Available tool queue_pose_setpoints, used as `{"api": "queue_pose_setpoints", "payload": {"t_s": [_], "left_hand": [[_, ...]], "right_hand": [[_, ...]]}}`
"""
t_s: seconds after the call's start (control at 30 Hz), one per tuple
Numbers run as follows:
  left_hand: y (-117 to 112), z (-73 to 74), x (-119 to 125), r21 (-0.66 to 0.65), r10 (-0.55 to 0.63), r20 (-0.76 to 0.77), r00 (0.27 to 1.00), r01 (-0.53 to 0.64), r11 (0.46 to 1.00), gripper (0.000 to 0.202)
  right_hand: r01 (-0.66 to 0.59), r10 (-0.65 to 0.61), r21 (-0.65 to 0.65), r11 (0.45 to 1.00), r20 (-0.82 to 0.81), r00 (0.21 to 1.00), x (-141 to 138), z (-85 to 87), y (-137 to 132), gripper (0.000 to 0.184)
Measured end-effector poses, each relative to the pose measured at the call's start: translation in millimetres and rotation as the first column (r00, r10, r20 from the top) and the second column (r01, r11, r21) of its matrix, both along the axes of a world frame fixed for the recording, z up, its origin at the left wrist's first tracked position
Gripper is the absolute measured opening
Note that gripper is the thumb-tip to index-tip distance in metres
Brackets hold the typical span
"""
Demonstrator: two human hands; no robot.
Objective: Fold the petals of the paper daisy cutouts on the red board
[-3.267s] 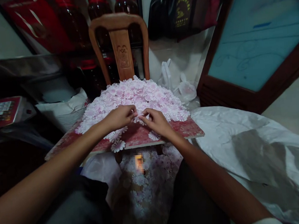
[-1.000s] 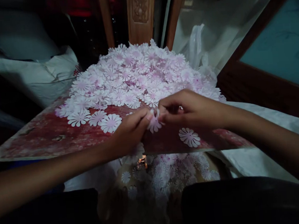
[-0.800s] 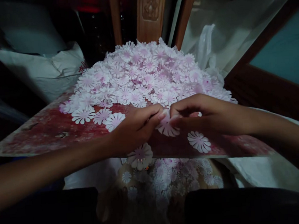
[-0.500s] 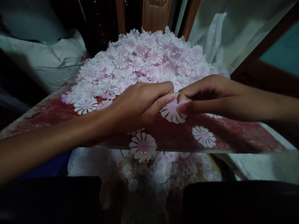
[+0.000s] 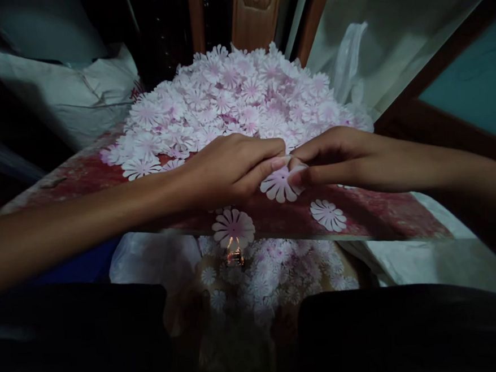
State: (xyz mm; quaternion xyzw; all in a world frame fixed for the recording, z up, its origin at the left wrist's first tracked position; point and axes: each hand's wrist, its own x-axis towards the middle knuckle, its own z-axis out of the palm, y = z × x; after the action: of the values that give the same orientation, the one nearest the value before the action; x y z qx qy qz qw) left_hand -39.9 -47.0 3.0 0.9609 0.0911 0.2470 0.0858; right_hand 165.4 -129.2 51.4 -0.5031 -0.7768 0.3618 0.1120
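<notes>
Pinch: left hand + right hand | flower | shows broader than earlier

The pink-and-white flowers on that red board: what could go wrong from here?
The held flower could get bent or torn, since the left hand and right hand both pinch it. The front flower juts past the edge of the red board, so a bump might knock it off. The heaped pile behind might slide if a hand brushes it.
</notes>
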Motion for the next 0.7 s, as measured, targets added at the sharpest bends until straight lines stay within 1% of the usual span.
{"api": "queue_pose_setpoints", "payload": {"t_s": [0.2, 0.4, 0.6, 0.7], "left_hand": [[-1.0, -1.0, 0.7, -0.015, -0.01, -0.015, 1.0, 0.009, 1.0, 0.034], [-2.0, -2.1, -0.5, -0.049, 0.022, -0.087, 0.996, -0.026, 0.998, 0.034], [0.6, -5.5, 0.1, -0.048, 0.024, -0.057, 0.998, -0.027, 0.998, 0.037], [2.3, -6.4, -0.3, -0.049, -0.023, -0.036, 0.999, 0.021, 0.999, 0.037]], "right_hand": [[-0.011, 0.011, -0.01, 1.0, 0.014, 1.0, 1.9, -0.4, -0.3, 0.026], [-0.006, 0.007, -0.053, 0.999, 0.03, 1.0, 2.4, -4.6, 1.5, 0.028], [-0.021, 0.021, -0.034, 0.999, 0.016, 1.0, 3.8, -5.6, 3.6, 0.026], [-0.006, 0.007, -0.058, 0.998, 0.02, 1.0, 4.3, -6.7, 3.0, 0.029]]}}
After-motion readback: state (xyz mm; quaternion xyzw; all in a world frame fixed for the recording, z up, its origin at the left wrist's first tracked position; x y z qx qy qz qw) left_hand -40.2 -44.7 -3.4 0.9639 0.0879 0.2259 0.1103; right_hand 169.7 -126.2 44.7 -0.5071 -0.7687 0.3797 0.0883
